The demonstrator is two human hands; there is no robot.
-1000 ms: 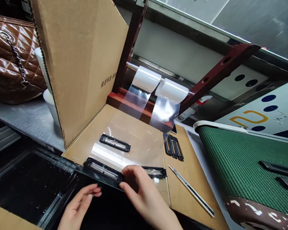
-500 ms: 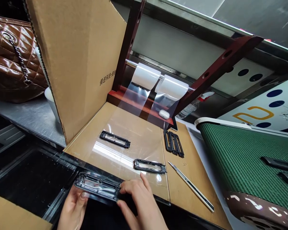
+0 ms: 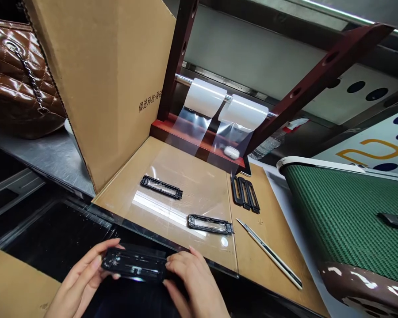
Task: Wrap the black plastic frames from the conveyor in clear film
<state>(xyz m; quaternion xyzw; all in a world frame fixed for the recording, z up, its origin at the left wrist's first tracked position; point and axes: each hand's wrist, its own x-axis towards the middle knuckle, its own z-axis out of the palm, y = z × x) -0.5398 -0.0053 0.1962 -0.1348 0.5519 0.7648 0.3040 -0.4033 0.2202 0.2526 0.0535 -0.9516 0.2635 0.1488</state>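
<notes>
A black plastic frame [image 3: 135, 265], long and narrow with a slot along its middle, is held between both hands in front of the table edge. My left hand [image 3: 82, 278] pinches its left end between thumb and fingers. At the other end, my right hand [image 3: 194, 276] grips with thumb below and fingers above. Beyond them, a similar black frame [image 3: 161, 187] lies on the film-covered board, and another black frame [image 3: 210, 224] lies nearer the right hand. Clear film [image 3: 199, 176] stretches over the board from the rolls behind.
Two film rolls [image 3: 206, 98] hang on a bar in a red stand [image 3: 172, 130]. Several black frames [image 3: 245, 194] sit beside a utility knife [image 3: 268, 254] on the right. A green conveyor belt [image 3: 345, 212] runs farther right; a cardboard panel [image 3: 116, 88] stands left.
My left hand has shifted its hold at the frame's left end, its fingers now reaching over the top. The frame has tilted and looks darker. The camera view has shifted slightly.
</notes>
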